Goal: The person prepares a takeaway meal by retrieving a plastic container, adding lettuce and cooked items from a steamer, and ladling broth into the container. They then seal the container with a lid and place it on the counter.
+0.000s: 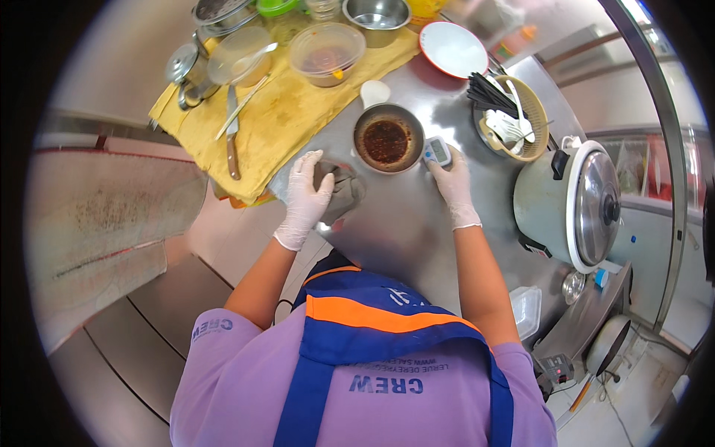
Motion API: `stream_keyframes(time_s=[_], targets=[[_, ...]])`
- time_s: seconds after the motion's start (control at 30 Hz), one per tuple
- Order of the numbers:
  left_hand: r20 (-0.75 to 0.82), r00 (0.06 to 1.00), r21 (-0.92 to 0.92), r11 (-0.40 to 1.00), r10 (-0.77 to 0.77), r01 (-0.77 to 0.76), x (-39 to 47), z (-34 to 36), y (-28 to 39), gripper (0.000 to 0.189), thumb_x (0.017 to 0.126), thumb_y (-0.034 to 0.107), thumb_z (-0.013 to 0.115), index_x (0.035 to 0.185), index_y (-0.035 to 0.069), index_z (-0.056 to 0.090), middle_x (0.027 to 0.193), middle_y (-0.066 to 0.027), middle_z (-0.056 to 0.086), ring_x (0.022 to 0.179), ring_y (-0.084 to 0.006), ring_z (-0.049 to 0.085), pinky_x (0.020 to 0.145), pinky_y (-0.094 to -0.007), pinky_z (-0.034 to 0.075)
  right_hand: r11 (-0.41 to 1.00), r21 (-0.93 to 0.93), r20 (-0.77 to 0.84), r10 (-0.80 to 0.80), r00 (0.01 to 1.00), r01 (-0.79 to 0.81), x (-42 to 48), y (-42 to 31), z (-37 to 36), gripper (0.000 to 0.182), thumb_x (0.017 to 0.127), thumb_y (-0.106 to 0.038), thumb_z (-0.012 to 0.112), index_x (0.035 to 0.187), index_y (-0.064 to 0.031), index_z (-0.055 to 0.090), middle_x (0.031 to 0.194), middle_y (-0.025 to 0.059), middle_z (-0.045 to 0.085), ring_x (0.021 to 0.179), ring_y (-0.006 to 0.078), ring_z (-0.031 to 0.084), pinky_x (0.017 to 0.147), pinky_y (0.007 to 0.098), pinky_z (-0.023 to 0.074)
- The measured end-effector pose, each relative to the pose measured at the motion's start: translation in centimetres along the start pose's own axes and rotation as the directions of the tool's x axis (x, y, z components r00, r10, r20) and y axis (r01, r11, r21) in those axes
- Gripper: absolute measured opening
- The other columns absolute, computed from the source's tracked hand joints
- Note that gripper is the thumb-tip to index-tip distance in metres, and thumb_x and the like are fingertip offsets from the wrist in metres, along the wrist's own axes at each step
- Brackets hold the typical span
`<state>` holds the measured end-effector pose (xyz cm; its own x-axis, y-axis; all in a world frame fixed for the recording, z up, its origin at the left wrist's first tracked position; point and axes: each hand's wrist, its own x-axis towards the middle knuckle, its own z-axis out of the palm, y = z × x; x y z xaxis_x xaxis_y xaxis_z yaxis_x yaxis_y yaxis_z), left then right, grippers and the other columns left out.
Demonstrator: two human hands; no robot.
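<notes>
A small round metal bowl (pixel 389 138) holding dark reddish-brown sauce stands on the steel table (pixel 402 223). Against its right rim is a white digital device (pixel 437 151) with a small display and a blue button; whether it extends under the bowl I cannot tell. My gloved right hand (pixel 452 181) grips this device between thumb and fingers. To the bowl's left, my gloved left hand (pixel 307 190) is held with the thumb apart, nothing visible in it. Beside it lies a dark grey crumpled patch (pixel 342 193), perhaps cloth or a reflection. A white rounded piece (pixel 374 93) shows behind the bowl.
A yellow cloth (pixel 273 123) carries a wooden-handled knife (pixel 232 151), chopsticks (pixel 243 106) and plastic tubs (pixel 327 53). A red-rimmed plate (pixel 453 50) is at the back. Rightward are a basket (pixel 530 103) of plastic cutlery and a large rice cooker (pixel 564 201).
</notes>
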<state>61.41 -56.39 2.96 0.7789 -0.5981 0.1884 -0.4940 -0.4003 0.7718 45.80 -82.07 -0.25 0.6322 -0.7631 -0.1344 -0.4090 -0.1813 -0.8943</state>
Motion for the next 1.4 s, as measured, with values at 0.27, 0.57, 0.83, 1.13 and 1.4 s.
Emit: stream_keyframes(time_s=[0.27,0.57,0.83,1.13,1.4], targets=[[-0.025,0.991,-0.289,0.95,-0.133,0.12,0.9,1.3,3.9,0.038,0.073,-0.002,0.052,0.111,0.001,0.052,0.104,-0.0134,0.05,0.098,-0.0275,0.05,0.089,-0.0351,0.04,0.968,0.242,-0.003,0.077,0.997,-0.074,-1.6,-1.7,-4.5,0.088,0.069,-0.01,0.073,0.14,-0.0056,0.021,0.112,0.0156,0.05,0.091,0.0195,0.054,0.076,0.0286,0.0468],[0.553,0.813,-0.054,0.981,0.183,-0.184,-1.3,0.3,5.4,0.007,0.076,0.007,0.053,0.074,0.003,0.059,0.085,-0.0169,0.059,0.082,-0.0274,0.057,0.072,-0.0399,0.043,0.93,-0.259,-0.217,-0.32,0.922,0.262,-17.0,-11.7,-23.1,0.02,0.084,-0.018,0.058,0.075,-0.0009,0.057,0.065,0.0042,0.053,0.061,0.0139,0.049,0.059,0.0287,0.0418],[0.191,0.882,0.443,0.764,0.431,-0.469,-4.3,2.5,0.3,0.036,0.076,0.025,0.056,0.105,0.004,0.056,0.113,-0.0198,0.047,0.107,-0.0358,0.042,0.088,-0.0515,0.032,0.595,-0.614,-0.385,-0.799,0.461,0.518,-29.7,-38.8,-35.1,0.032,0.082,0.003,0.052,0.112,-0.0042,0.06,0.089,0.0017,0.06,0.067,0.0065,0.05,0.062,0.0237,0.0436],[-0.191,0.95,0.265,0.944,0.249,-0.194,-5.6,-1.3,3.8,0.049,0.074,0.025,0.061,0.117,0.004,0.051,0.122,-0.0244,0.045,0.114,-0.0403,0.042,0.097,-0.0484,0.033,-0.297,-0.952,0.301,-0.952,-0.06,-0.068,-21.3,-61.9,-41.4,0.015,0.082,-0.011,0.056,0.094,-0.0038,0.063,0.088,0.0108,0.062,0.077,0.0238,0.059,0.07,0.0298,0.0461],[-0.519,0.854,0.068,0.998,0.036,-0.001,-4.7,-6.9,0.6,0.043,0.077,0.018,0.061,0.114,0.0,0.052,0.126,-0.0294,0.038,0.116,-0.0443,0.038,0.1,-0.0505,0.029,-0.221,-0.948,0.181,-0.966,0.183,-0.23,-13.6,-71.8,-39.7,0.022,0.078,-0.024,0.054,0.09,-0.0123,0.068,0.083,0.0154,0.064,0.081,0.0334,0.062,0.075,0.039,0.049]])
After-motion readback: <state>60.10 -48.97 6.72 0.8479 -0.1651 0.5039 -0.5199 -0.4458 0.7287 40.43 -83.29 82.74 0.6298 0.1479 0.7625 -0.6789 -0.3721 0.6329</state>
